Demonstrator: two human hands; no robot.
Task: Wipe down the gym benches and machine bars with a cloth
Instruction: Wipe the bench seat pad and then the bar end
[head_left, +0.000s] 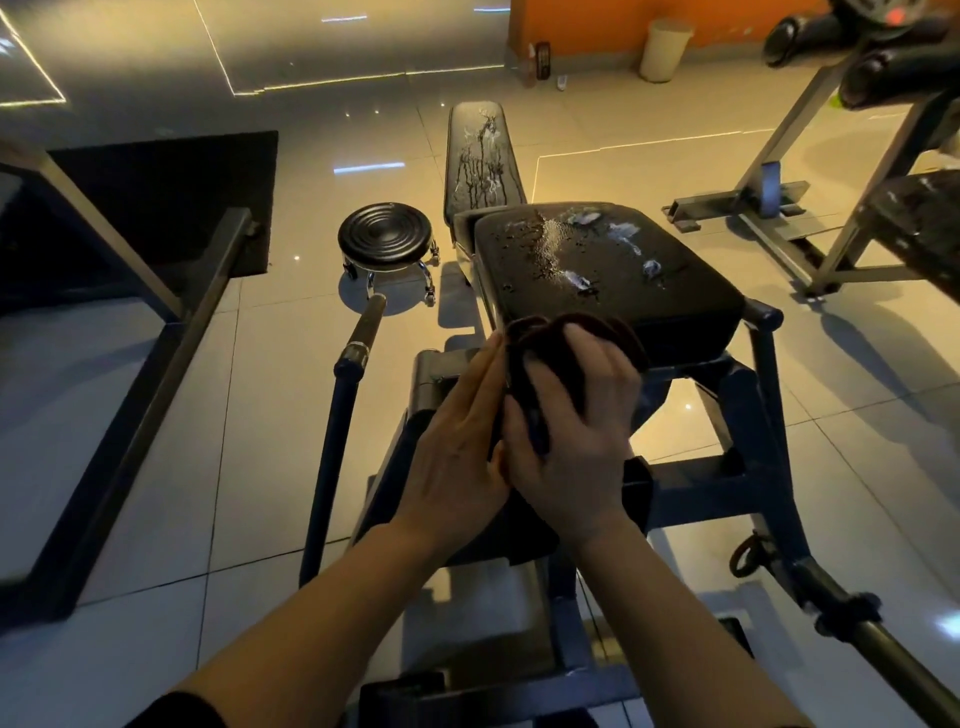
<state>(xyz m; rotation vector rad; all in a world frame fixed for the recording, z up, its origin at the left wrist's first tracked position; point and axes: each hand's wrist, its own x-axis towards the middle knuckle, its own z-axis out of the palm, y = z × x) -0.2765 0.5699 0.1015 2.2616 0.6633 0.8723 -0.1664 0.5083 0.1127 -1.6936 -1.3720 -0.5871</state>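
Just before the near edge of the wet seat pad (597, 265), the right hand (566, 431) grips a dark cloth (545, 338); the left hand (462, 441) lies flat-fingered against it. Best next: bunch it firmly, then wipe from the pad's far edge toward the near one; the streaked backrest (480, 156) also needs wiping.

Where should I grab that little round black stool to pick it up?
Grip the edge of the stool's round seat, reaching down from above with one hand on each side. The flat disc overhangs its thin chrome legs, and the wheels underneath would let it roll if pushed sideways.

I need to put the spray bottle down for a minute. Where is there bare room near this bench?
Bare tile lies between the round stool and the black mat. The seat pad is wet, and near its front both hands bunch the cloth.
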